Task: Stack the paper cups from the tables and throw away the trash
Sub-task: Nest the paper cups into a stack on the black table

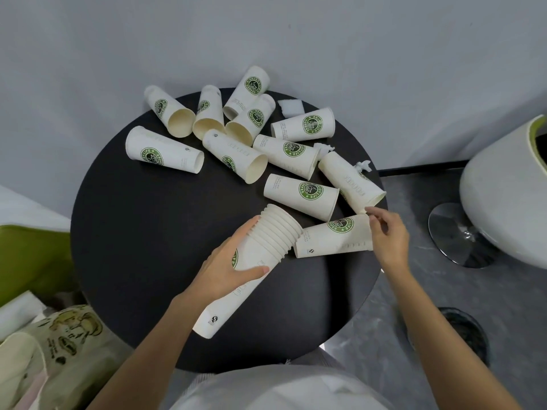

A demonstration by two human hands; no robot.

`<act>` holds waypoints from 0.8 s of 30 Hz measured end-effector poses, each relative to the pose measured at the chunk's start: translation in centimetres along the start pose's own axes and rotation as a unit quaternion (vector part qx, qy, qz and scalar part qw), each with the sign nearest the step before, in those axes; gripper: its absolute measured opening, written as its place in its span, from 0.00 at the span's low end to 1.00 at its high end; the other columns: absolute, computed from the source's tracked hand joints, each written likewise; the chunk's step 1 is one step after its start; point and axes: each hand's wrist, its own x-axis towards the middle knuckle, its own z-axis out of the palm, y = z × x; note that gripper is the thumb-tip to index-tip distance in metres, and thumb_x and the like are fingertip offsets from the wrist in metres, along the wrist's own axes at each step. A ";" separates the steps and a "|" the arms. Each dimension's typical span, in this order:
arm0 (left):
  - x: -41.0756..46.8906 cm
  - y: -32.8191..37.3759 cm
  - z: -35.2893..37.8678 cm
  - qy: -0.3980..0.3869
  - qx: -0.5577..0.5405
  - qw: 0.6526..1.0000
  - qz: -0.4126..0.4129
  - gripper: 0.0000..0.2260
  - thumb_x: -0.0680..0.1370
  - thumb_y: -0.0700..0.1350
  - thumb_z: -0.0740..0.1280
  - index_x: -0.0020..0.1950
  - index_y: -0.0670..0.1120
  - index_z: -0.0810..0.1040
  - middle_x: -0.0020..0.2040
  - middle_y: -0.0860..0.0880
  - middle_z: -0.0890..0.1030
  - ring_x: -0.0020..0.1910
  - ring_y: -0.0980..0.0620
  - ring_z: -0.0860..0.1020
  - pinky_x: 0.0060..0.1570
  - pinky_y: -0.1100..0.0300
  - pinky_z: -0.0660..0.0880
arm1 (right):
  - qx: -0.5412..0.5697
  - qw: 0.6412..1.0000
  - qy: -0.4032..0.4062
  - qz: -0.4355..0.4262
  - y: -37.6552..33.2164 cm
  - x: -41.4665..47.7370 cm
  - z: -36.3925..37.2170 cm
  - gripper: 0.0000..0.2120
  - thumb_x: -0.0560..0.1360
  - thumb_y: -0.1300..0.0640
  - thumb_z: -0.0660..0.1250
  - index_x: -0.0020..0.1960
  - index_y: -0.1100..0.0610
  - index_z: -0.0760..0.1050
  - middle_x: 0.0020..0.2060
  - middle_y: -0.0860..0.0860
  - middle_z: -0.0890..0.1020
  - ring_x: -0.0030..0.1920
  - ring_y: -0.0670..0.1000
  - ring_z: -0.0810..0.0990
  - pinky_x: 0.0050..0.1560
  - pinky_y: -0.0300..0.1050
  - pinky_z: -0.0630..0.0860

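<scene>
ok so the count: ten loose cups (300,195) on their sides across the far half of the round black table (148,232); an eleventh cup (334,236) lies nearer me; then the stack (266,241), roughly nine rims showing, hard to call exactly; also three white paper scraps (291,107) at the far right edge among the cups. My left grip (233,261) is wrapped round the stack's middle, thumb on the near side, fingers over the far side, mouth tilted away to the right. My right grip (387,235) has its fingers curled on the wide rim end of the eleventh cup; that cup's base sits right at the stack's mouth.
</scene>
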 end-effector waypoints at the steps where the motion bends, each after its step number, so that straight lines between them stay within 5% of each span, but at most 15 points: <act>1: 0.0 -0.1 0.0 -0.001 -0.001 1.000 -0.001 0.41 0.64 0.65 0.72 0.72 0.75 0.53 0.72 0.70 0.63 0.72 0.62 0.63 0.71 0.51 0.63 | -0.013 1.000 -0.003 0.001 0.4 0.0 -0.1 0.12 0.78 0.62 0.61 0.58 0.54 0.79 0.50 0.54 0.77 0.46 0.49 0.75 0.51 0.37 0.67; 9: 0.0 -0.7 -0.2 -0.006 0.004 1.000 -0.010 0.41 0.64 0.64 0.72 0.72 0.76 0.53 0.71 0.72 0.63 0.71 0.63 0.64 0.71 0.51 0.64 | 0.106 0.988 -0.102 0.050 2.1 -0.2 0.3 0.13 0.79 0.65 0.62 0.61 0.59 0.77 0.57 0.51 0.80 0.57 0.46 0.76 0.56 0.27 0.71; 15: -0.5 -1.3 -0.9 0.001 0.006 1.000 -0.016 0.41 0.64 0.64 0.72 0.72 0.75 0.53 0.71 0.73 0.63 0.71 0.63 0.64 0.72 0.49 0.64 | 0.171 0.979 -0.092 0.063 1.8 -0.8 0.1 0.11 0.79 0.67 0.60 0.57 0.62 0.78 0.53 0.51 0.80 0.48 0.31 0.78 0.52 0.25 0.71; 21: -1.2 -2.0 -1.9 0.002 0.022 0.999 -0.025 0.42 0.64 0.64 0.72 0.72 0.75 0.53 0.72 0.69 0.64 0.72 0.59 0.64 0.71 0.42 0.65 | 0.213 0.974 -0.056 0.045 1.2 -0.7 -0.8 0.11 0.79 0.65 0.60 0.57 0.58 0.79 0.56 0.52 0.81 0.57 0.44 0.78 0.62 0.38 0.71; 24: -1.5 -2.1 -2.1 -0.003 0.031 0.999 -0.027 0.42 0.64 0.63 0.72 0.71 0.76 0.53 0.72 0.67 0.65 0.72 0.58 0.65 0.71 0.41 0.65 | 0.233 0.972 -0.033 0.024 -0.1 -0.3 -1.1 0.12 0.79 0.65 0.60 0.58 0.57 0.78 0.54 0.48 0.82 0.56 0.42 0.78 0.60 0.37 0.71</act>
